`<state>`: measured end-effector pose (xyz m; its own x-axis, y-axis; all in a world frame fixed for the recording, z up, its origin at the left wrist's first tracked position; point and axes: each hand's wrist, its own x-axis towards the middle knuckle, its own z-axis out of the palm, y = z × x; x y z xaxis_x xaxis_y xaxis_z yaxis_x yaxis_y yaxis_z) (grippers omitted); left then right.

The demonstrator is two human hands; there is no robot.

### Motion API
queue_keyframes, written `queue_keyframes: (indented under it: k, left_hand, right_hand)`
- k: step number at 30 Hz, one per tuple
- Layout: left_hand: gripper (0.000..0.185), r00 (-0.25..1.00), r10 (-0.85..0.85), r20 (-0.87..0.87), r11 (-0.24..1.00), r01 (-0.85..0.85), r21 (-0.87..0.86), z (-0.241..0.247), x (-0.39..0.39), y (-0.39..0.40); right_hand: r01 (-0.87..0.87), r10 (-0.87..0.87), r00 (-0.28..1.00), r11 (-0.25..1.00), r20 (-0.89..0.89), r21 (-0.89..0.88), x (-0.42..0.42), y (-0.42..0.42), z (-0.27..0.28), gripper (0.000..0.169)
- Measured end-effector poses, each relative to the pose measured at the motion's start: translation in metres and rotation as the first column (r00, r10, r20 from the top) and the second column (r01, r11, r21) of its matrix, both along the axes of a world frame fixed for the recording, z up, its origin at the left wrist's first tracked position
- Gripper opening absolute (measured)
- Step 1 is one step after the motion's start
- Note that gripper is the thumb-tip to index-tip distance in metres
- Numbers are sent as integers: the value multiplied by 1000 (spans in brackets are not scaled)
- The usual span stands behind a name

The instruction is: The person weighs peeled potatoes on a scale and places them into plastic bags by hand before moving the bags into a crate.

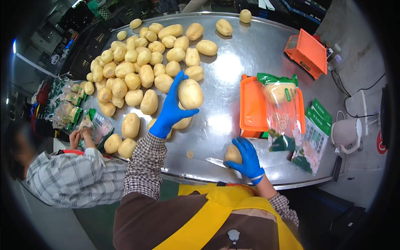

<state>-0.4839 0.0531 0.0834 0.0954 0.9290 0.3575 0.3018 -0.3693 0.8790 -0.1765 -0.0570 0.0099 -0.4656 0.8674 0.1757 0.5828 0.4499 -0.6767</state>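
Observation:
My left hand (pixel 170 109), in a blue glove, grips a pale lotus root segment (pixel 191 94) between thumb and fingers, at the near edge of a large pile of lotus root segments (pixel 125 69). Other pieces lie partly hidden beneath that hand. Near the table's front edge, my blue-gloved right hand (pixel 248 160) is closed around a smaller lotus root segment (pixel 232 154). A knife (pixel 215 161) lies beside and partly under this piece; its handle is hidden. On the steel to the left rests a thin lotus root slice (pixel 190 154).
An orange scale (pixel 253 104) carries a filled plastic bag (pixel 279 95). Flat printed bags (pixel 315 134) lie beside it, near a kettle (pixel 346 132). Another orange scale (pixel 307 56) stands farther back. At left, a co-worker's hands (pixel 82 135) handle a bag near packed bags (pixel 67 107).

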Motion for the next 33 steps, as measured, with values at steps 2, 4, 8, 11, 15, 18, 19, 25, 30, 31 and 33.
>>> queue_keyframes:
  k: [2, 4, 8, 11, 15, 18, 19, 25, 30, 31, 33]
  left_hand:
    - [112, 993, -58, 99, 998, 61, -27, 20, 21, -33]
    - [112, 966, -158, 204, 986, 166, -23, 26, 43, -55]
    - [107, 955, -230, 186, 963, 251, -97, 15, 88, -91]
    - [95, 981, -171, -94, 985, 172, -2, 9, 118, -113]
    - [65, 946, -324, -26, 946, 324, 23, 1, 130, -124]
    - [44, 952, -207, 225, 962, 240, -132, -13, 148, -128]
    - [37, 949, -87, 302, 955, 166, -245, -17, 150, -128]
    - [14, 952, 61, 299, 869, 96, -485, -34, 147, -130]
    - [23, 954, 222, 204, 828, -74, -555, -47, 116, -140]
    - [26, 934, 286, 215, 787, -101, -608, -47, 105, -144]
    - [34, 875, 428, 226, 716, -176, -675, -47, 80, -153]
  right_hand:
    - [-60, 16, 976, 978, -216, -198, -13, 6, 26, 68]
    - [-181, -50, 859, 901, -509, -395, -25, 10, 45, 71]
    - [-479, -309, 451, 707, -837, -519, -39, 1, 69, 70]
    - [-532, -477, 282, 644, -832, -550, -24, -8, 57, 67]
    - [-665, -601, 192, 502, -776, -553, 25, -39, 55, 69]
    - [-715, -721, 140, 400, -679, -573, 50, -43, 41, 67]
    - [-793, -760, 55, 361, -647, -491, 51, -40, 34, 65]
    - [-450, -565, 317, 617, -762, -645, 51, -45, 19, 69]
    - [-95, -295, 722, 853, -625, -513, 24, -29, 5, 70]
    - [-103, -275, 752, 849, -600, -518, 17, -21, 5, 70]
    - [-111, -236, 803, 843, -547, -527, 0, -5, 10, 70]
